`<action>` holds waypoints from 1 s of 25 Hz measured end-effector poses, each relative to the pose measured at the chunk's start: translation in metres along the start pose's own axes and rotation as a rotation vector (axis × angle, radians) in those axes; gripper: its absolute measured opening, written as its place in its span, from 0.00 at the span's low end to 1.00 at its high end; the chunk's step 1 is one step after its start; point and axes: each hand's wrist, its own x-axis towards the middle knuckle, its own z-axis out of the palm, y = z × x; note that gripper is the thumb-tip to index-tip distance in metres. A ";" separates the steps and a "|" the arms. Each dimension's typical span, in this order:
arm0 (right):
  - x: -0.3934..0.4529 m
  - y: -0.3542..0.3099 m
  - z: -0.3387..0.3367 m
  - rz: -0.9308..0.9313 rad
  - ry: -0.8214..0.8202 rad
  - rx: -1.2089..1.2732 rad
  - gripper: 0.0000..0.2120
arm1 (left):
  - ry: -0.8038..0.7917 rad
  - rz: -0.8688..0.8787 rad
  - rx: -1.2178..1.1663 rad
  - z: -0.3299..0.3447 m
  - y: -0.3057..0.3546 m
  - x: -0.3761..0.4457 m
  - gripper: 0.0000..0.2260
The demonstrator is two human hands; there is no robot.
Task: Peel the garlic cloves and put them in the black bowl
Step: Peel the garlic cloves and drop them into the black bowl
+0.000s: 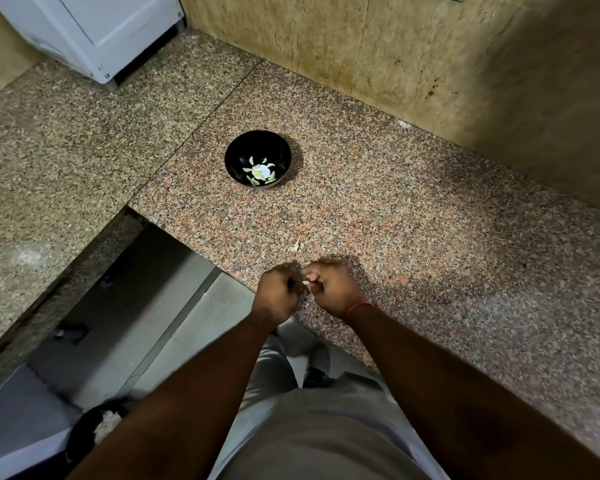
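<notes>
While both hands work close together at the near counter edge, the risks are these.
Head view, hands: left hand [277, 295] and right hand [333, 289] curl their fingers round a small pale garlic clove [306, 282], mostly hidden.
Bowl: the black bowl [243, 147] sits well apart, farther in on the counter [413, 209], holding pale pieces.
Risk: the clove could slip off the edge to the floor.
Loose scrap: a piece [296, 244] lies just beyond the hands; peel could stray into the bowl.
</notes>
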 end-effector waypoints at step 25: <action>0.015 -0.004 0.007 0.201 0.025 -0.012 0.12 | -0.064 -0.219 -0.173 -0.015 0.000 0.023 0.14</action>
